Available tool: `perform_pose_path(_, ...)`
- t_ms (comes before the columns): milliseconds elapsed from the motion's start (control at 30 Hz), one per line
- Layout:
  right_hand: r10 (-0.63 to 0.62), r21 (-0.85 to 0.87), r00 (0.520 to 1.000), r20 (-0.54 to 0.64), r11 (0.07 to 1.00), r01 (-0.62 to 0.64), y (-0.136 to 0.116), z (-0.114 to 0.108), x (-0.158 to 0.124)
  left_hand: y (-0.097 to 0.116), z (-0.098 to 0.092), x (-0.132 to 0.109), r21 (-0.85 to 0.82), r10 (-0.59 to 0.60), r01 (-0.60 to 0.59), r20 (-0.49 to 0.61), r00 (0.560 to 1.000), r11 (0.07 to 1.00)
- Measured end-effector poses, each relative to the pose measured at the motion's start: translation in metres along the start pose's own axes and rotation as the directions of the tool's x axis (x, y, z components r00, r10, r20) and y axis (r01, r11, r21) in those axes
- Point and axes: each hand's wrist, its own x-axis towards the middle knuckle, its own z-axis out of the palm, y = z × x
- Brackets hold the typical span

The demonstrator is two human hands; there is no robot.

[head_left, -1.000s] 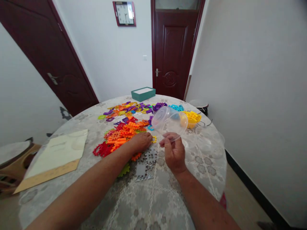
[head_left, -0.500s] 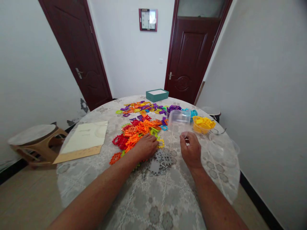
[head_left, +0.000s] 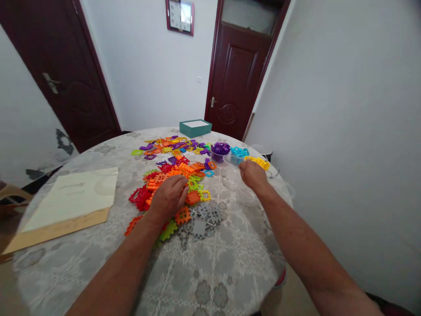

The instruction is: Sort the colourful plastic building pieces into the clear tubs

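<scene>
My left hand (head_left: 167, 197) lies on a heap of orange and red plastic interlocking pieces (head_left: 171, 175), its fingers curled down over them; what they grip is hidden. Grey pieces (head_left: 200, 221) and a green piece (head_left: 168, 230) lie just in front of that hand. My right hand (head_left: 251, 174) reaches out to the right, beside a tub of yellow pieces (head_left: 260, 163) and a tub of blue pieces (head_left: 238, 153). Its fingers are hidden behind the back of the hand. A faint clear plastic container (head_left: 247, 197) sits on the cloth under my right wrist.
A tub of purple pieces (head_left: 219, 150) stands by the blue one. More mixed pieces (head_left: 171, 146) spread toward a teal box (head_left: 195, 127) at the far edge. A cream sheet on cardboard (head_left: 70, 199) lies at left. The round table (head_left: 210, 272) has a lace cloth; two dark doors stand behind it.
My right hand has moved forward and right, from holding up the clear cup to a spot beside the tubs; the cup is no longer raised. My left hand stayed on the orange heap.
</scene>
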Motion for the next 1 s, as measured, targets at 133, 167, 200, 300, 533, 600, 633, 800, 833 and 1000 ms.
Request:
perform_pose_path(133, 0.006, -0.058, 0.995, 0.101, 0.998, 0.000, -0.006, 0.004, 0.008, -0.013, -0.012, -0.005, 0.011, -0.005, 0.006, -0.076, 0.997, 1.000)
perform_pose_path(167, 0.006, -0.062, 0.993, 0.115, 0.998, 0.002, -0.007, 0.006, 0.008, -0.017, -0.014, -0.006, 0.022, -0.008, 0.010, -0.085, 0.996, 1.000)
perform_pose_path(200, 0.006, -0.064, 0.992, 0.126, 0.998, 0.002, -0.008, 0.007, 0.009, -0.020, -0.015, -0.007, 0.034, -0.010, 0.013, -0.093, 0.996, 0.999)
perform_pose_path(300, 0.007, -0.061, 0.989, 0.145, 0.998, 0.002, -0.006, 0.007, 0.008, -0.030, -0.016, -0.010, 0.076, -0.006, 0.014, -0.105, 0.994, 0.997)
perform_pose_path(533, -0.051, 0.065, 0.981, 0.187, 0.997, 0.039, 0.005, 0.013, 0.004, -0.037, -0.010, -0.012, 0.122, 0.029, -0.021, -0.061, 0.998, 0.992)
perform_pose_path(600, -0.053, 0.080, 0.980, 0.189, 0.996, 0.038, 0.005, 0.017, 0.005, -0.037, -0.009, -0.012, 0.122, 0.041, -0.034, -0.055, 0.998, 0.992)
perform_pose_path(633, -0.055, 0.091, 0.981, 0.188, 0.995, 0.038, 0.004, 0.019, 0.005, -0.037, -0.008, -0.012, 0.123, 0.047, -0.040, -0.052, 0.998, 0.992)
perform_pose_path(800, -0.077, 0.148, 0.985, 0.154, 0.987, 0.054, 0.003, 0.023, 0.004, -0.041, -0.007, -0.013, 0.133, 0.057, -0.049, -0.056, 0.997, 0.990)
perform_pose_path(833, -0.075, 0.158, 0.989, 0.129, 0.986, 0.054, 0.006, 0.022, 0.004, -0.042, -0.007, -0.013, 0.135, 0.058, -0.050, -0.055, 0.997, 0.990)
perform_pose_path(1000, 0.183, 0.033, 0.980, 0.073, 0.982, -0.186, 0.045, 0.016, 0.011, -0.040, -0.008, -0.012, 0.161, 0.083, -0.071, -0.069, 0.994, 0.984)
